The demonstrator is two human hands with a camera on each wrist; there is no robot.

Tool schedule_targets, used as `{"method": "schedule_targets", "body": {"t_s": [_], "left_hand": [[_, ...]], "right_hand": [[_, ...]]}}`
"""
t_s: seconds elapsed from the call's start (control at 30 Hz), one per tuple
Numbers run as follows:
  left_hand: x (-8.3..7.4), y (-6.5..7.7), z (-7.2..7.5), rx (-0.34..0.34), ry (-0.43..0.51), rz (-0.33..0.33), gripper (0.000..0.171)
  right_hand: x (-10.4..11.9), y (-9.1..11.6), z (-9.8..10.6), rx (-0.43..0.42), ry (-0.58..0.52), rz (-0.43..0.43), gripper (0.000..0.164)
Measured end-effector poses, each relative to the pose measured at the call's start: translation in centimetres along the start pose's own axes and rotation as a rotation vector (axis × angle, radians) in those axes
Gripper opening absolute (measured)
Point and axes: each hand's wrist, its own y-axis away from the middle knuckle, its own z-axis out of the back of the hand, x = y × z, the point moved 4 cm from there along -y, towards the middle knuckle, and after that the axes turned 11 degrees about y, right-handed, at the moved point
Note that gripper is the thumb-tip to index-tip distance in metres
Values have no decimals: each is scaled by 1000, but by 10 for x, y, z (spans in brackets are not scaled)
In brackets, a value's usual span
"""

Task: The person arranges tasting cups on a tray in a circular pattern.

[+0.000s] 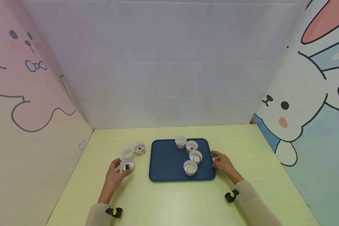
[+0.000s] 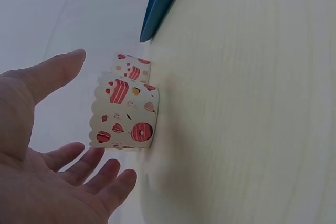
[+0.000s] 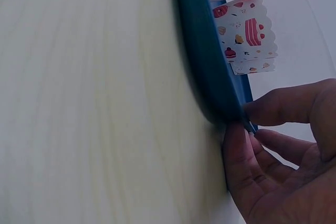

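Observation:
On the table's left side, a paper baking cup (image 1: 128,164) with a dark piece inside stands between the spread thumb and fingers of my left hand (image 1: 115,173). The left wrist view shows that cup's scalloped rim and red cake print (image 2: 126,111), with a gap between it and the thumb. Right behind it are a cup with a yellow-marked piece (image 1: 127,153) and one with a red-marked piece (image 1: 139,148). My right hand (image 1: 223,163) pinches the right edge of a dark blue tray (image 1: 165,161), thumb and fingertips at its rim (image 3: 231,106).
Several similar paper cups stand on the tray's right half, among them a front one (image 1: 190,168) and a back one (image 1: 180,142). The pale wooden table (image 1: 164,201) ends at a white curtain (image 1: 172,78). Cartoon-printed panels flank both sides.

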Motion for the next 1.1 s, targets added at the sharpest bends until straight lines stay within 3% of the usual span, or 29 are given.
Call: {"method": "schedule_targets", "body": {"t_s": [0.33,0.8,1.1], "left_hand": [[6,-3,-5,21,10,-9,80],[12,-13,-10,34,-53,-27,79],[12,-15,-13,0,-158,-79,73]], "right_hand": [[0,0,0,1,-11,-4,70],[-1,-1,-1,-5,-7,2,69],[-3,-2,-2,-4,-20,-5,70]]}}
